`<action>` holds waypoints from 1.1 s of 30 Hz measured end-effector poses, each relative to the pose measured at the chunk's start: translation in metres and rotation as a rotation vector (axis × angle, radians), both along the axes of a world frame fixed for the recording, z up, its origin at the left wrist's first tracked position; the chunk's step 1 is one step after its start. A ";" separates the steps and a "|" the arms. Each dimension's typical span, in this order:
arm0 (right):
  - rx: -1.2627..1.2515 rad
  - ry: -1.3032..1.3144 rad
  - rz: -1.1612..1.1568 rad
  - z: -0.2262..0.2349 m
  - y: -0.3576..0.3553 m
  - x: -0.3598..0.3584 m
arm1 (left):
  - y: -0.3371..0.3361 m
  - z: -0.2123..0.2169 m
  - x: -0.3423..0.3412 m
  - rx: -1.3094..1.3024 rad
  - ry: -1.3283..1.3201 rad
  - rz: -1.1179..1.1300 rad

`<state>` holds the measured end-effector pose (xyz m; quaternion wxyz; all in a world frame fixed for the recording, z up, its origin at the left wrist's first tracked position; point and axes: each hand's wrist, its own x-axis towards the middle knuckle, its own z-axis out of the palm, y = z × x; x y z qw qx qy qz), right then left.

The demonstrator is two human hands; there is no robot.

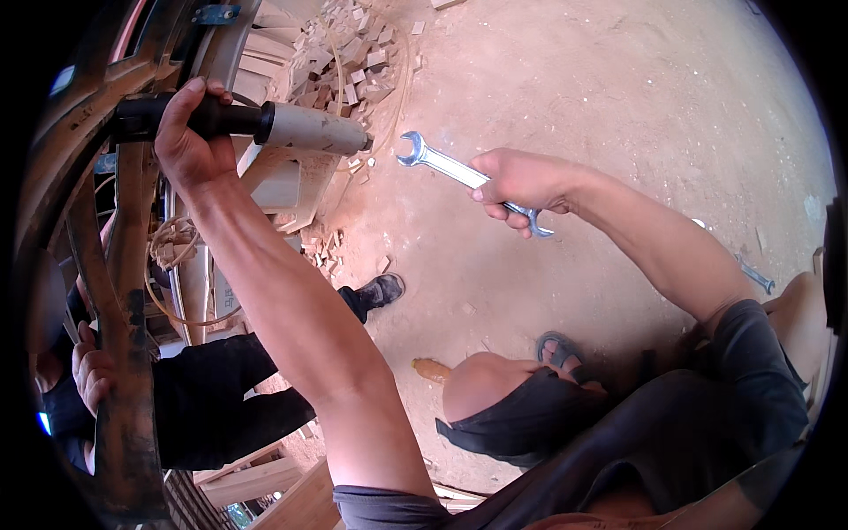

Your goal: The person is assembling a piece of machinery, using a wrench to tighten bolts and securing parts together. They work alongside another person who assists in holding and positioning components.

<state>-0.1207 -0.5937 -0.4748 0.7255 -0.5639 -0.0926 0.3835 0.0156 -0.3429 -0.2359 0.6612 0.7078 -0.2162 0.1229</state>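
My left hand (pixel 199 146) is raised and wrapped round the black part of a shaft-like cylinder (pixel 309 129). The cylinder's thicker grey-white sleeve points right and ends in a small metal stub; its black end meets a dark, rusty metal frame (pixel 132 221). Over the floor, my right hand (pixel 526 181) is closed round the shank of a shiny double open-end wrench (pixel 446 166). One wrench jaw faces the cylinder's stub, with a gap between them. The other jaw sticks out below my fingers.
At the left, a co-worker's hand (pixel 91 371) rests on the frame; their shoe (pixel 382 290) is on the dusty floor (pixel 618 97). Wood offcuts (pixel 353 66) lie heaped at the back. A second wrench (pixel 755 274) lies at the right. A thin hose (pixel 172 243) loops below the frame.
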 end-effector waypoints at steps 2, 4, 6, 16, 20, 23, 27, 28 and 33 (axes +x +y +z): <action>0.089 0.020 -0.126 -0.016 0.036 -0.017 | 0.000 -0.003 0.000 -0.005 0.017 -0.005; 0.184 0.023 -0.230 -0.013 0.075 -0.029 | -0.001 -0.002 0.005 -0.023 0.018 -0.018; 0.239 0.015 -0.336 -0.009 0.106 -0.031 | -0.006 -0.001 0.005 0.003 -0.002 -0.032; 0.409 0.123 -0.781 0.017 0.224 -0.033 | -0.001 0.001 0.008 0.012 -0.001 -0.051; 0.379 0.089 -0.920 0.005 0.274 -0.013 | -0.005 0.001 0.006 0.016 0.011 -0.056; 0.464 0.160 -0.897 0.010 0.271 -0.014 | -0.004 0.001 0.005 0.007 0.020 -0.046; 0.473 0.217 -0.909 0.008 0.288 -0.001 | -0.006 0.003 0.003 0.016 0.032 -0.043; 0.472 0.225 -0.904 0.010 0.290 0.002 | -0.005 0.004 0.003 0.016 0.036 -0.038; 0.532 0.249 -0.996 0.016 0.312 0.034 | -0.005 0.002 0.001 0.001 0.016 -0.026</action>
